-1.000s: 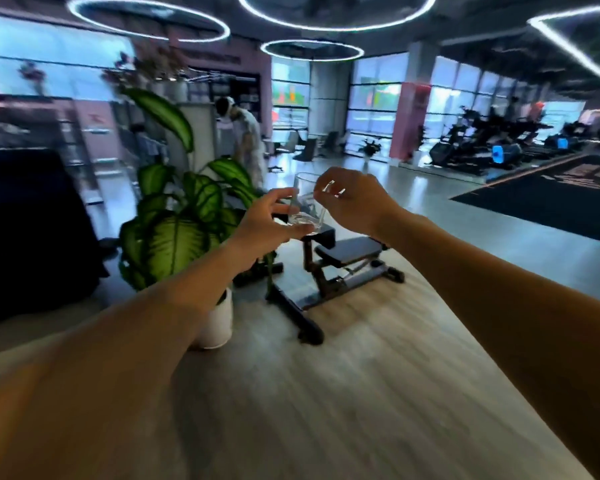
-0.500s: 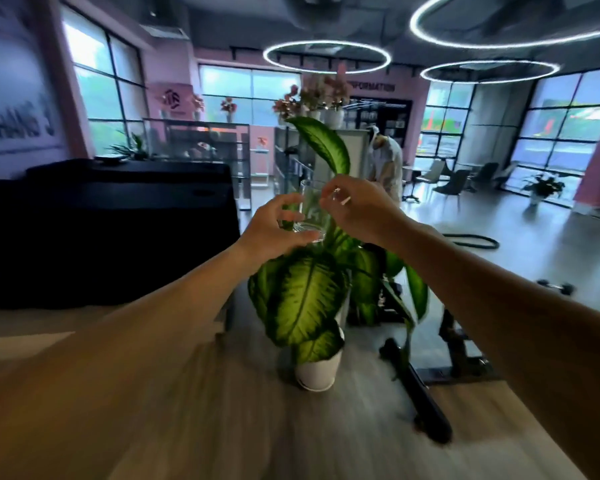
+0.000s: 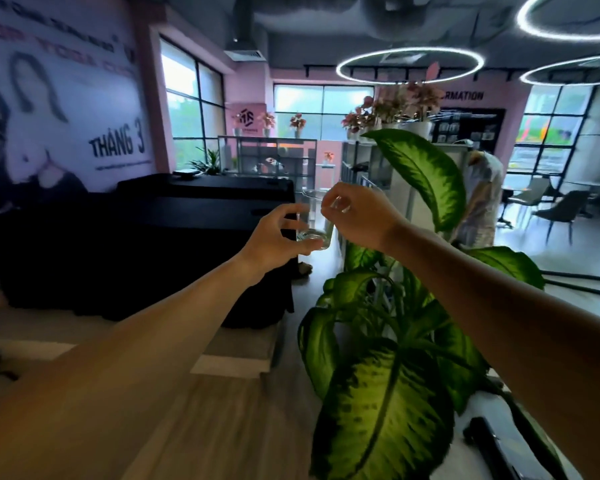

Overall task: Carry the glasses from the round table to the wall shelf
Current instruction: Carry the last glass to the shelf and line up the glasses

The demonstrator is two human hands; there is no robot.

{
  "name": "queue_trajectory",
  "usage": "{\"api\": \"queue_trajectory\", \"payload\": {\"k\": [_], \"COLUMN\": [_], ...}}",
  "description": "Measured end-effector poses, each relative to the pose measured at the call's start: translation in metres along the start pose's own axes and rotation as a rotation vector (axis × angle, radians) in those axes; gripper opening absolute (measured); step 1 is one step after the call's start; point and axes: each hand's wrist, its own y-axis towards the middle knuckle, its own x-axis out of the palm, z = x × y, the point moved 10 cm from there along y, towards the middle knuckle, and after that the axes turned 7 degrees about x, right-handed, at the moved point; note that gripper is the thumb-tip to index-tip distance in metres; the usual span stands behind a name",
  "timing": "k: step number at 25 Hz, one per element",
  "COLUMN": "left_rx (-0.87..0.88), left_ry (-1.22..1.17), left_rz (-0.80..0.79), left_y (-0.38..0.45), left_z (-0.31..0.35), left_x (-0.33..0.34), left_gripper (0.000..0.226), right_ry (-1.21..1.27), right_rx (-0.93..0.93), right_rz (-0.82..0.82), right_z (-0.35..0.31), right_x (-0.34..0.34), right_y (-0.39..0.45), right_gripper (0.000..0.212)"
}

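Glass (image 3: 313, 220) sits upright between our hands: left hand (image 3: 274, 239) curls around its base, right hand (image 3: 355, 216) pinches the rim. We should keep it level, clear of the plant (image 3: 385, 393) below.

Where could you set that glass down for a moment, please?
The long black counter top looks mostly bare, apart from a flat dark item at its back edge. The wood floor between counter and potted plant is open. To the right, the plant's leaves crowd things.
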Motion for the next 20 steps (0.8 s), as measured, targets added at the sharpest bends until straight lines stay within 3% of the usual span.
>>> {"api": "queue_trajectory", "payload": {"k": [9,20], "left_rx": [-0.088,-0.178], "left_ry": [0.089,0.08], "left_rz": [0.142,0.227], "left_y": [0.152,0.311], "left_z": [-0.114,-0.278], "left_x": [-0.049,-0.216], "left_gripper": [0.071,0.069], "right_ry": [0.099,0.133], "right_rx": [-0.097,-0.183], "right_rz": [-0.084,-0.188], "right_z": [0.067,0.05], "right_x": [0.094,0.279], "right_y": [0.189,0.415], "right_gripper": [0.006,0.01]}}
